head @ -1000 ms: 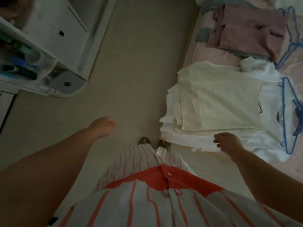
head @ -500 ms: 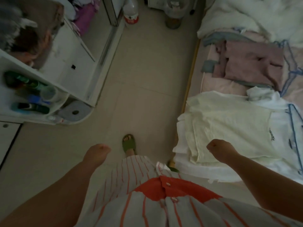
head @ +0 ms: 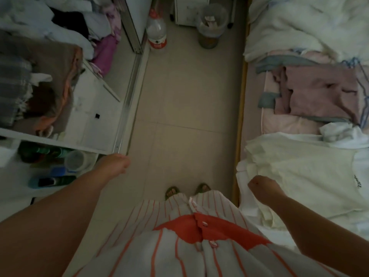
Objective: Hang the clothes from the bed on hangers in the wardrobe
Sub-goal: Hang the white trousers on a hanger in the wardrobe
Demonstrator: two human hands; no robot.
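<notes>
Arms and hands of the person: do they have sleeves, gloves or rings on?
No sleeves show: both forearms are bare down to the left hand and the right hand. No gloves, watch or bracelet can be seen; rings are too dim to tell. Below them hangs a white garment with orange stripes and a solid orange panel.

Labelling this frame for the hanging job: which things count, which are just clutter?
Job:
cream top on the bed
white tee under it
mauve garment further up
blue hanger at the bed's far edge
wardrobe
left hand, right hand, both holding nothing

Clutter:
water bottle
bin
shelf bottles
</notes>
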